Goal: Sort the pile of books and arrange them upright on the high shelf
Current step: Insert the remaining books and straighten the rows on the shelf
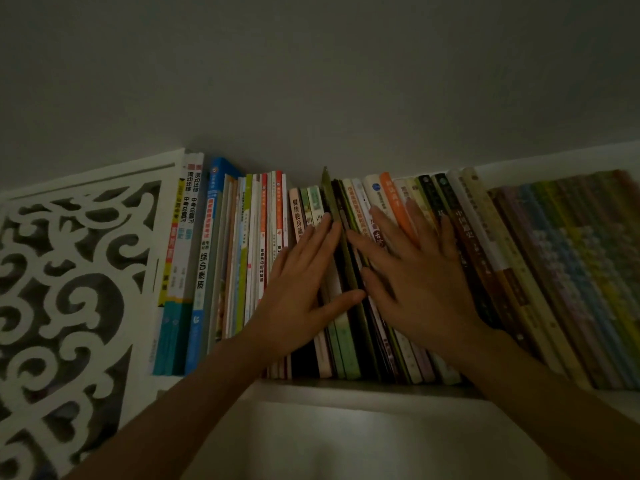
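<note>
A long row of books stands upright on the high shelf, spines facing me. A thin olive-green book sits in the middle of the row and sticks up a little above its neighbours. My left hand lies flat on the spines just left of it, fingers apart, thumb touching the green book's spine. My right hand lies flat on the spines just right of it, fingers spread over an orange book and dark ones. Neither hand grips anything.
A white carved fretwork panel closes the shelf's left end. Tall white and blue workbooks stand next to it. Blurred pastel spines fill the right end. The grey ceiling is close above the books.
</note>
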